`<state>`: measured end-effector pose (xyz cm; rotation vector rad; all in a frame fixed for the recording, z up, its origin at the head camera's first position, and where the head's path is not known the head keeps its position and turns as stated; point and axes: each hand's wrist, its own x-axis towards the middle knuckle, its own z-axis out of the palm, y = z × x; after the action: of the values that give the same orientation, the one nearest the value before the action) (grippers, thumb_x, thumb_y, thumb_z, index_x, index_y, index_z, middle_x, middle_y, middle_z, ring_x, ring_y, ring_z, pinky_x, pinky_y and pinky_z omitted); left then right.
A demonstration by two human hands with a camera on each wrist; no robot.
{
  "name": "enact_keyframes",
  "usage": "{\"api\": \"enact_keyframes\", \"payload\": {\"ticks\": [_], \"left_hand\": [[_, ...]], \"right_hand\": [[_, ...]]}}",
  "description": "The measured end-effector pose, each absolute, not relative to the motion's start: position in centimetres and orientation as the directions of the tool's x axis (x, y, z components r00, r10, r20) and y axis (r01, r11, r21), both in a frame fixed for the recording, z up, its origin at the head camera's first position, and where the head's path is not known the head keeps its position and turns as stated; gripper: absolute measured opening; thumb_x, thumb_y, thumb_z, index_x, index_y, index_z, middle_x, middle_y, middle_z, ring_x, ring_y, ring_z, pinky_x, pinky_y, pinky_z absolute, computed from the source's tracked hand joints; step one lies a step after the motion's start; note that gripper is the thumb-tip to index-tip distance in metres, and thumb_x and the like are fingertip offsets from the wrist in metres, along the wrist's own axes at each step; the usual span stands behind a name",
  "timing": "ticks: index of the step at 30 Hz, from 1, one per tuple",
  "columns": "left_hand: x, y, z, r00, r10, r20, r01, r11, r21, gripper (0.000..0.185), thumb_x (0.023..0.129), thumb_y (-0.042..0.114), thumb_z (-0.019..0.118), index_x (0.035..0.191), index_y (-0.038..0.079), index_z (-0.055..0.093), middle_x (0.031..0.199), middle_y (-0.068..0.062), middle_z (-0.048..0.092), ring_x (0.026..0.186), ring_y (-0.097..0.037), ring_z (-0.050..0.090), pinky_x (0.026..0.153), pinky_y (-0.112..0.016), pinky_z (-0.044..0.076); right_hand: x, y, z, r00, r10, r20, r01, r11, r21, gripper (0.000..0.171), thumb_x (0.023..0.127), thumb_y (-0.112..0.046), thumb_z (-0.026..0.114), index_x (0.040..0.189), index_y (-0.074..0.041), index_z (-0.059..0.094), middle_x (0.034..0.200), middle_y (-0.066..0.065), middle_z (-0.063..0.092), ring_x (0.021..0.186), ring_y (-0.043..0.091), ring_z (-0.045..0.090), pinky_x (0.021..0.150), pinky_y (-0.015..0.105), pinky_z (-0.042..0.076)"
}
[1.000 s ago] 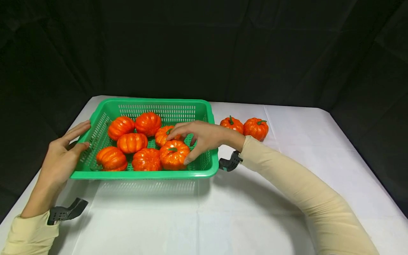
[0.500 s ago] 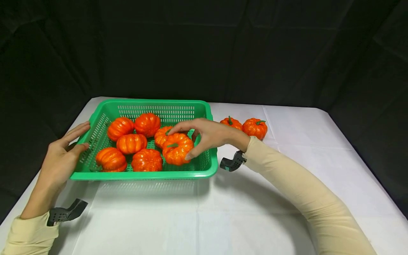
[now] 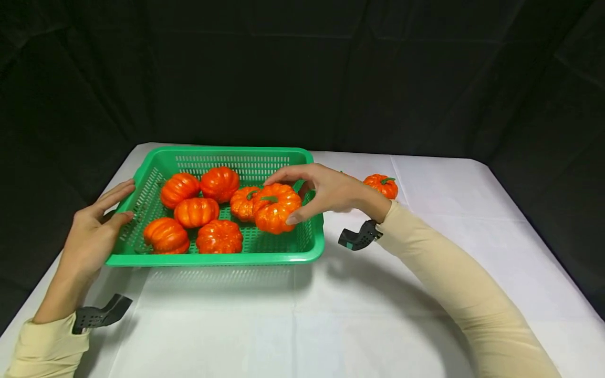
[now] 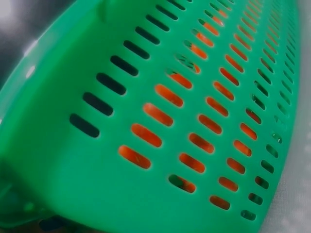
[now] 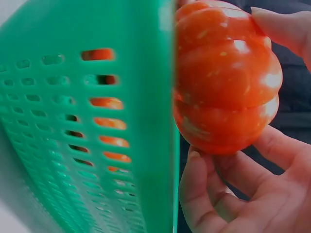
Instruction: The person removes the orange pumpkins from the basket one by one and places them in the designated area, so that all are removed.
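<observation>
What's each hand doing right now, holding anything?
Left hand: open, fingers resting on the green basket at its left wall.
Right hand: grips a pumpkin above the basket.

One pumpkin [image 3: 381, 186] sits on the white cloth [image 3: 425, 252] to my right, and black drapes [image 3: 302, 68] hang at the far side.

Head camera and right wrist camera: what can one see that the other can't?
Only the head view shows the left hand resting on the basket's side, five pumpkins lying inside, one pumpkin on the table, and the white table.

Only the right wrist view shows the held pumpkin's underside and the fingers beneath it.

Both show the green basket, and the right hand gripping the held pumpkin.
</observation>
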<state>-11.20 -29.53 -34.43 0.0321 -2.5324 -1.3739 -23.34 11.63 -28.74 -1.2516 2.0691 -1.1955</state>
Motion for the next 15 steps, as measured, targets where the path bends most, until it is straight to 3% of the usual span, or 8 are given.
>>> {"api": "enact_keyframes", "payload": {"ticks": [5, 7, 9, 12, 15], "left_hand": [[-11.2, -29.4, -34.3, -0.967, -0.147, 0.207, 0.089, 0.567, 0.819, 0.049, 0.109, 0.012, 0.048, 0.158, 0.008, 0.045, 0.166, -0.001, 0.036, 0.152, -0.015, 0.027, 0.114, -0.020, 0.028], [-11.2, -29.4, -34.3, -0.967, -0.143, 0.210, 0.095, 0.565, 0.819, 0.050, 0.108, 0.011, 0.048, 0.158, 0.007, 0.045, 0.166, -0.002, 0.036, 0.152, -0.016, 0.026, 0.115, -0.022, 0.028], [-11.2, -29.3, -34.2, -0.966, -0.141, 0.216, 0.100, 0.567, 0.818, 0.050, 0.108, 0.010, 0.049, 0.157, 0.007, 0.046, 0.166, -0.003, 0.037, 0.152, -0.016, 0.027, 0.114, -0.021, 0.028], [-11.2, -29.3, -34.2, -0.966, -0.146, 0.215, 0.095, 0.571, 0.816, 0.050, 0.108, 0.010, 0.049, 0.157, 0.007, 0.046, 0.165, -0.003, 0.037, 0.152, -0.016, 0.028, 0.114, -0.022, 0.029], [-11.2, -29.3, -34.2, -0.966, -0.146, 0.212, 0.092, 0.575, 0.813, 0.050, 0.108, 0.010, 0.049, 0.158, 0.007, 0.046, 0.165, -0.003, 0.037, 0.152, -0.016, 0.027, 0.115, -0.023, 0.029]], "right_hand": [[-23.5, 12.8, -28.5, -0.517, -0.847, 0.126, -0.521, 0.194, -0.831, 0.063, 0.082, -0.017, 0.085, 0.139, -0.008, 0.061, 0.134, 0.003, 0.064, 0.119, 0.022, 0.056, 0.090, 0.044, 0.051], [-23.5, 13.3, -28.4, -0.535, -0.834, 0.134, -0.519, 0.200, -0.831, 0.063, 0.082, -0.017, 0.085, 0.139, -0.009, 0.061, 0.133, 0.004, 0.064, 0.114, 0.023, 0.058, 0.084, 0.042, 0.053], [-23.2, 13.9, -28.2, -0.568, -0.816, 0.111, -0.474, 0.213, -0.855, 0.063, 0.081, -0.017, 0.086, 0.139, -0.012, 0.061, 0.133, 0.004, 0.063, 0.098, 0.028, 0.060, 0.067, 0.038, 0.054], [-22.9, 14.7, -28.0, -0.608, -0.791, 0.064, -0.374, 0.214, -0.902, 0.062, 0.081, -0.014, 0.086, 0.138, -0.015, 0.061, 0.133, 0.008, 0.060, 0.077, 0.034, 0.058, 0.049, 0.033, 0.045], [-22.7, 15.5, -28.2, -0.634, -0.772, 0.038, -0.314, 0.212, -0.925, 0.061, 0.082, -0.013, 0.085, 0.138, -0.016, 0.061, 0.133, 0.010, 0.059, 0.072, 0.037, 0.057, 0.047, 0.031, 0.041]]}}
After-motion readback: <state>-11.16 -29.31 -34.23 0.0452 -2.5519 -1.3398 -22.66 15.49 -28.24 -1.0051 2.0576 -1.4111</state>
